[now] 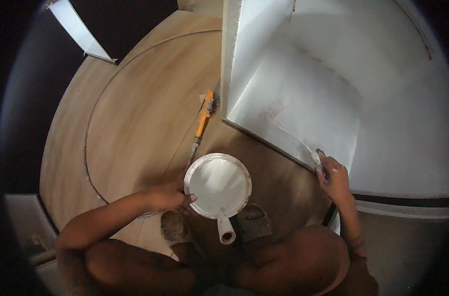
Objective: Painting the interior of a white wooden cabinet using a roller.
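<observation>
Two hands were at work in the head view, the person squatting on a brown floor (pixel 135 113) before a white wall corner (pixel 303 98). The left hand (pixel 172 197) was closed on the rim of a round white pan (pixel 217 185), thumb over the edge, steadying it between the feet. The pan's short tubular handle (pixel 225 230) pointed back toward the person, its long axis running roughly straight up the picture. The right hand (pixel 334 177) was curled around a small filler-smeared blade (pixel 315 158) pressed to the wall's lowest edge; the blade pointed up and to the left, along the base line. I judged the step to be spreading filler along that bottom edge, and the next stroke would call for a steady flat drag, then a reload from the pan. An orange-handled tool (pixel 203 123) lay untouched just beyond the pan.
</observation>
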Tool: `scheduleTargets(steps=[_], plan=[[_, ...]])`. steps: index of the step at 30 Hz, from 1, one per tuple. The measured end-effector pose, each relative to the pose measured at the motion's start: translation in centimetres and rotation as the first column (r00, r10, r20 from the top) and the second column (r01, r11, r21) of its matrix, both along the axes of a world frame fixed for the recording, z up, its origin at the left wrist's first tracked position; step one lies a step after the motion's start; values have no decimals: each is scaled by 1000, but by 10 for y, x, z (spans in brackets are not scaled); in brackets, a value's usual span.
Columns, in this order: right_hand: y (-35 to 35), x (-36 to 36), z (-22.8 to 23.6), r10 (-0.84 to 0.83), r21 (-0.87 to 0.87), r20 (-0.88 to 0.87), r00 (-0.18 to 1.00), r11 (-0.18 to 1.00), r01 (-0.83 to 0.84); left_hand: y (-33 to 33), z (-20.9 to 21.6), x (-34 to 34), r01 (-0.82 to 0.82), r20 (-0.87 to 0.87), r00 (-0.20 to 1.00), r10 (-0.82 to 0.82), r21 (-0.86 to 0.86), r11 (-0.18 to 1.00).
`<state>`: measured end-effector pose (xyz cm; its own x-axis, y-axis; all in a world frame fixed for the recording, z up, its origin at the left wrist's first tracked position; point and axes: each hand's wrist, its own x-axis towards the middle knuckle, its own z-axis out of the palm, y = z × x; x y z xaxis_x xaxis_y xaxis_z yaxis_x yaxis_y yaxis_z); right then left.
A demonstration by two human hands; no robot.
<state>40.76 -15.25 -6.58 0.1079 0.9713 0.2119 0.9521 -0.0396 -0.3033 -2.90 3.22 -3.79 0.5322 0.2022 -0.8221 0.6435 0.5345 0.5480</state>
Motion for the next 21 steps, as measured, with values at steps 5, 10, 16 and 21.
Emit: scheduleTargets(steps=[5, 10, 16, 21], plan=[[62, -4, -38, 163, -178, 301, 940, 978, -113, -4, 4, 5, 4, -48, 999, -4, -2, 1000], [105, -25, -29, 242, -242, 256, 936, 953, -180, -4, 8, 9, 10, -4, 1000, -10, 0, 1000], [51, -20, 48, 289, -494, 368, 884, 866, -77, -7, -6, 0, -8, -55, 998, 10, 23, 1000], [95, -16, -4, 310, -305, 296, 903, 927, -218, -2, -5, 7, -32, -20, 999, 32, 9, 999]])
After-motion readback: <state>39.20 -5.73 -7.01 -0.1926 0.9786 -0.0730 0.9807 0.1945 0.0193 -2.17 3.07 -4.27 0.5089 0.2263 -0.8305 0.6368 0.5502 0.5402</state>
